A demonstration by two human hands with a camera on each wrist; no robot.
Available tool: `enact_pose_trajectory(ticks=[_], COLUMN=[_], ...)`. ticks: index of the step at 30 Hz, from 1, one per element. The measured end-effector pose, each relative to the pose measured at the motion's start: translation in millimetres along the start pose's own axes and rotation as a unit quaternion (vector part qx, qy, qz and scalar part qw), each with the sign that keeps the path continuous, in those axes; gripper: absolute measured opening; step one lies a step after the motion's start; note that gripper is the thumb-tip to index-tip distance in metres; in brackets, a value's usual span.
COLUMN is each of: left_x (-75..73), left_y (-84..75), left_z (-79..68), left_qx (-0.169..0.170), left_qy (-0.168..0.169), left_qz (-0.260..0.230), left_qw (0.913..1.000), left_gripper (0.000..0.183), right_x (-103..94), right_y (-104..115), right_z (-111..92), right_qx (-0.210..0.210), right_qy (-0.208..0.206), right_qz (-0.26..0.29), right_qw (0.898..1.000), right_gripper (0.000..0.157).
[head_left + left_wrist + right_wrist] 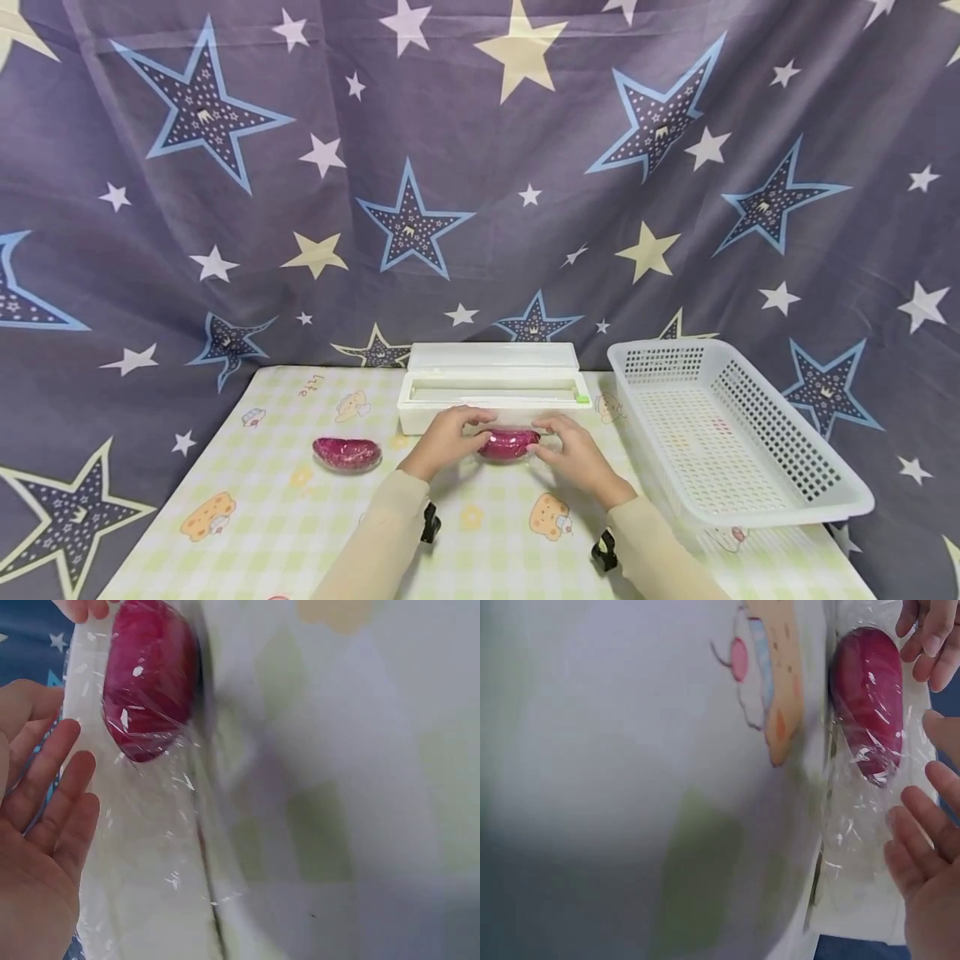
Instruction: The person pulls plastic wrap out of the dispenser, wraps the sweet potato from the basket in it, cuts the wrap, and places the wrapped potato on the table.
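Observation:
Between my two hands, a purple-red sweet potato (507,445) in loose clear plastic film lies in front of a white cling film dispenser (427,419). Film trails off both of its ends in the wrist views. My left hand (450,437) is at the sweet potato's left end, its fingers loosely extended beside the film (165,862). At the right end is my right hand (576,454), palm turned inward and fingers spread by the film. Neither hand grips anything. The dispenser's lid (495,357) stands raised, and a green slider (582,399) sits at its right end.
A second film-wrapped sweet potato (347,455) lies to the left on the checked tablecloth (277,542). On the right stands a white perforated basket (780,518). A star-patterned curtain (480,250) hangs along the table's back edge.

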State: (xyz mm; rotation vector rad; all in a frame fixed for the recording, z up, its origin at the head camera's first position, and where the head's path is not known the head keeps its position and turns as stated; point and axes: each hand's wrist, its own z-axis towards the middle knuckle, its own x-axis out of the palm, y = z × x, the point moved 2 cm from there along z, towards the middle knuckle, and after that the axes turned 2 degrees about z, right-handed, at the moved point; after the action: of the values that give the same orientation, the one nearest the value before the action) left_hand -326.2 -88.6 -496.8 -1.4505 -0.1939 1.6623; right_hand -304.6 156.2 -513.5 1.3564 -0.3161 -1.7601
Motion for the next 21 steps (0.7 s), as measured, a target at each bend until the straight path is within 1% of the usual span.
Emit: enact_pose_trajectory(ticks=[2, 5, 10, 14, 17, 21], left_x=[1.1, 2.8, 6.5, 9.6, 10.6, 11.6], left_y=[3.5, 7.2, 11.0, 12.0, 11.0, 10.7], left_z=[-1.6, -3.4, -6.3, -9.6, -11.6, -12.7], left_qx=[-0.002, -0.004, -0.009, -0.02, -0.02, -0.017], left_qy=[0.002, 0.005, 0.016, 0.025, 0.023, 0.018], left_qz=[-0.004, -0.013, -0.016, -0.041, -0.053, -0.052], left_qw=[1.0, 0.9999, 0.9997, 0.9986, 0.9981, 0.9984], left_gripper=[0.03, 0.034, 0.041, 0.044, 0.045, 0.042], right_x=[3.2, 7.4, 12.8, 16.4, 18.5, 19.5], right_y=[1, 1, 2, 0, -1, -1], right_z=[1, 2, 4, 2, 2, 1], right_qx=[0.005, 0.01, 0.022, 0.031, 0.027, 0.025], right_qy=[0.009, 0.012, 0.023, 0.038, 0.043, 0.053], right_qz=[0.001, -0.003, 0.013, 0.019, 0.011, 0.015], right_qw=[1.0, 1.0, 0.999, 0.999, 0.999, 0.998], right_gripper=[0.042, 0.045, 0.043, 0.043, 0.043, 0.039])
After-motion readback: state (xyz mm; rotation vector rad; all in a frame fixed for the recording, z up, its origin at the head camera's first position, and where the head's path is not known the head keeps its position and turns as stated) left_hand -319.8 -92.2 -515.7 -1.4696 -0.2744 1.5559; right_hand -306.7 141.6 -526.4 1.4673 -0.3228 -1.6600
